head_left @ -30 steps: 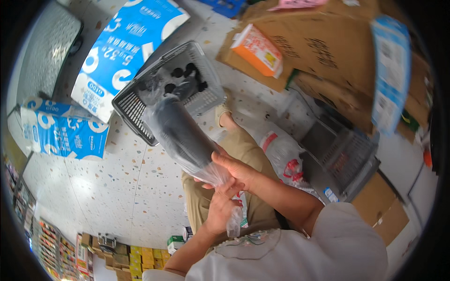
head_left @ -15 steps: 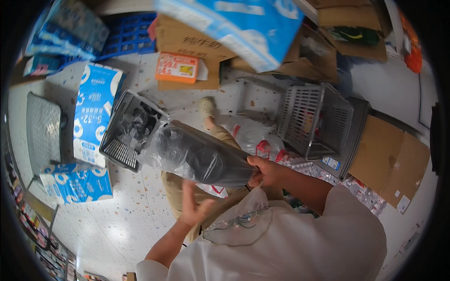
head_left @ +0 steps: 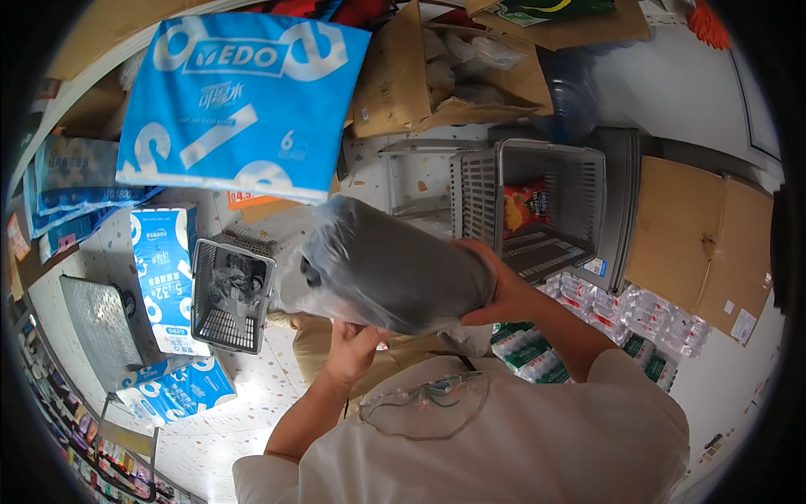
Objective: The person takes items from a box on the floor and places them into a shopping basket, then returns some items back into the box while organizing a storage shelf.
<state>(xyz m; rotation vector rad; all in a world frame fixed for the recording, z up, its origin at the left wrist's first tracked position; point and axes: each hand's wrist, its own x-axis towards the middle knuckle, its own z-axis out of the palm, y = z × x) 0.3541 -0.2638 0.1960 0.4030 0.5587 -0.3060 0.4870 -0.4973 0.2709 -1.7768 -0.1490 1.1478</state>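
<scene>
A long, dark grey item wrapped in clear plastic (head_left: 399, 269) is held up in front of my body, tilted, with loose plastic at its left end. What it is under the wrap I cannot make out. My right hand (head_left: 501, 290) grips its right end, thumb across the near side. My left hand (head_left: 353, 349) holds its lower left edge, with the fingers partly hidden beneath. A grey slotted basket (head_left: 273, 290) with crumpled clear plastic and dark items in it stands on the floor, left of the wrapped item.
Blue-and-white tissue packs (head_left: 161, 281) stand at the left, and a large blue pack (head_left: 252, 168) juts out ahead. To the right are a grey basket (head_left: 550, 155) with a red packet inside, flat cardboard (head_left: 676, 244) and wrapped bottles (head_left: 663, 315). An open carton (head_left: 395, 84) sits farther back.
My left hand, open and apart before, has come to the wrapped item and holds its edge. The item's left end has lifted away from the floor basket. The whole view has shifted.
</scene>
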